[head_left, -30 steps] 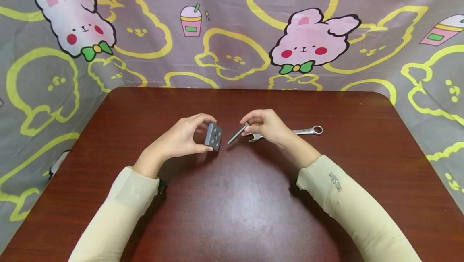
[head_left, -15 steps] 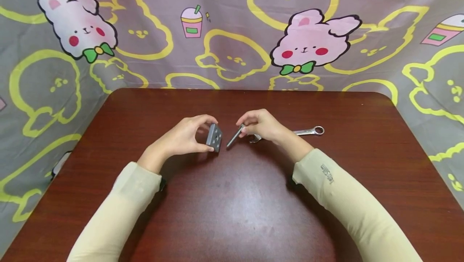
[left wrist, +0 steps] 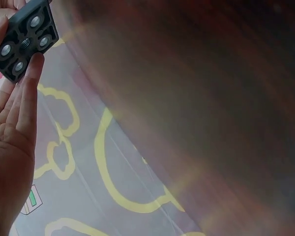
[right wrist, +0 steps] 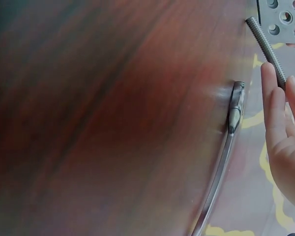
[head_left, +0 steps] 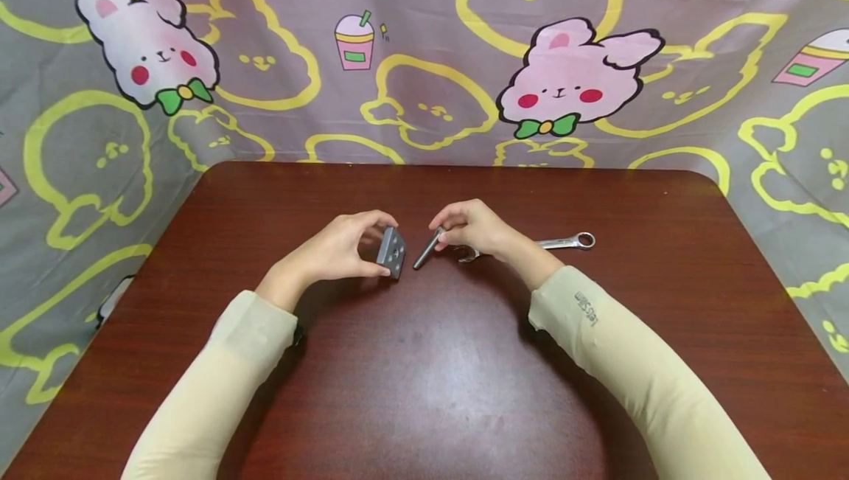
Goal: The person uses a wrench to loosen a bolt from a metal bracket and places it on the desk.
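My left hand (head_left: 332, 248) grips a small square grey metal block (head_left: 391, 253) between thumb and fingers, holding it on edge with its drilled face toward the right. In the left wrist view the block's dark back (left wrist: 25, 43) shows a threaded centre hole ringed by several bright screw ends. Pinched in my right hand (head_left: 477, 228) is a bolt (head_left: 427, 251), its threaded shaft slanting down to the left and its upper end hidden by fingers. In the right wrist view the bolt's tip (right wrist: 251, 22) is close beside the block's face (right wrist: 285, 32), with a gap between them in the head view.
A combination wrench (head_left: 564, 242) lies on the brown table (head_left: 424, 362), behind and under my right wrist. Its open end points left and its ring end right. A patterned cloth (head_left: 438, 37) hangs around the table's back and sides.
My right hand has shifted slightly left with the bolt, whose shaft now slants a little more steeply. The left hand and block have barely moved.
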A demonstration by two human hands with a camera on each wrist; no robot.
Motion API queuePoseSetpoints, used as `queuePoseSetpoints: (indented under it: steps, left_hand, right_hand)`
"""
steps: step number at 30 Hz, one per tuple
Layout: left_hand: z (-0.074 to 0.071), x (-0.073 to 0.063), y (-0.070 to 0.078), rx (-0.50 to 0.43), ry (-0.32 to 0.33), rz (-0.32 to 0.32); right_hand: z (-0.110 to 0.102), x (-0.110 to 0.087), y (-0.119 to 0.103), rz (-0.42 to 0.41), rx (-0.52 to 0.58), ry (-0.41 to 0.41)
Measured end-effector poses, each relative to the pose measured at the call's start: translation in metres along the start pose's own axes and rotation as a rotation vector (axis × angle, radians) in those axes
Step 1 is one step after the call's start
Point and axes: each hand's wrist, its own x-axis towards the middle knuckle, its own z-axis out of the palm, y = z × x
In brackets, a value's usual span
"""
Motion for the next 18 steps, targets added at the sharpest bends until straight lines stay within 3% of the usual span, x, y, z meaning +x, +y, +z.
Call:
queuePoseSetpoints:
  steps: [3,9,14,18]
  left_hand:
    - [0.0,0.0,-0.002,-0.006,-0.007,-0.006]
    - [0.001,0.001,-0.007,-0.035,-0.032,-0.018]
    - [-0.002,-0.001,-0.01,-0.05,-0.039,-0.045]
    - [-0.005,-0.002,-0.012,-0.01,-0.033,-0.048]
  right_hand:
    - [0.0,0.004,0.002,-0.002,-0.089,0.0]
    - [0.0,0.011,0.0,-0.057,-0.419,-0.007]
    - [0.002,0.014,-0.002,-0.056,-0.48,-0.014]
    - [0.003,0.016,0.0,-0.044,-0.492,0.001]
